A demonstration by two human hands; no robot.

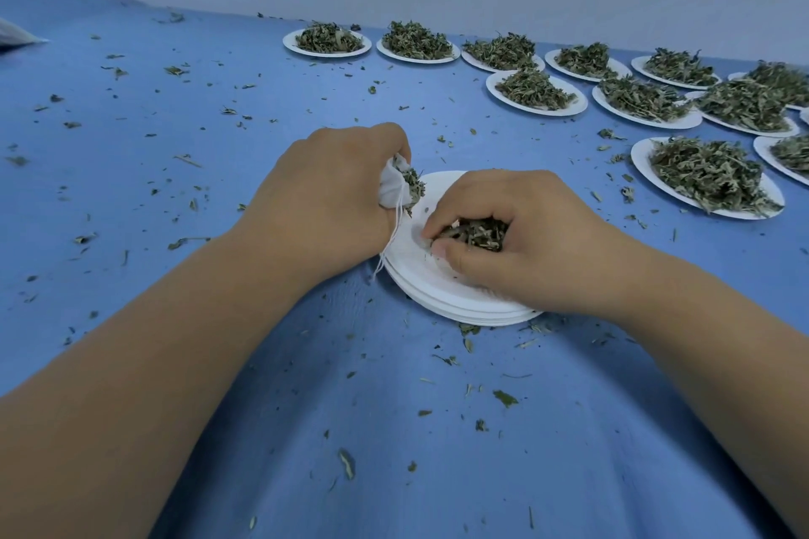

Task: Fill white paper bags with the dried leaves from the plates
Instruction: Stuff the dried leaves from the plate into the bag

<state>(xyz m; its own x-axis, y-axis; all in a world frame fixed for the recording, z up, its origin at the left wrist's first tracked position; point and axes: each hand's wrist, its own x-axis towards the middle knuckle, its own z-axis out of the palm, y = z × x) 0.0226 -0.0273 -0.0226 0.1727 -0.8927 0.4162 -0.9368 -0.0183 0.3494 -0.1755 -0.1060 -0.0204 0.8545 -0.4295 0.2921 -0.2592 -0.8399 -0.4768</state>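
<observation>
My left hand (332, 197) grips a small white paper bag (394, 186) with a drawstring; dried leaves stick out of its mouth. The bag hangs over the left rim of a stack of white paper plates (420, 276) in front of me. My right hand (525, 232) rests on the top plate, fingers curled round a clump of dried leaves (477, 232). Little else lies on that plate.
Several white plates heaped with dried leaves stand at the back and right, the nearest one (643, 158) just right of my right hand. Leaf crumbs are scattered over the blue tablecloth (175, 144). A pale object (17, 37) lies at the far left edge.
</observation>
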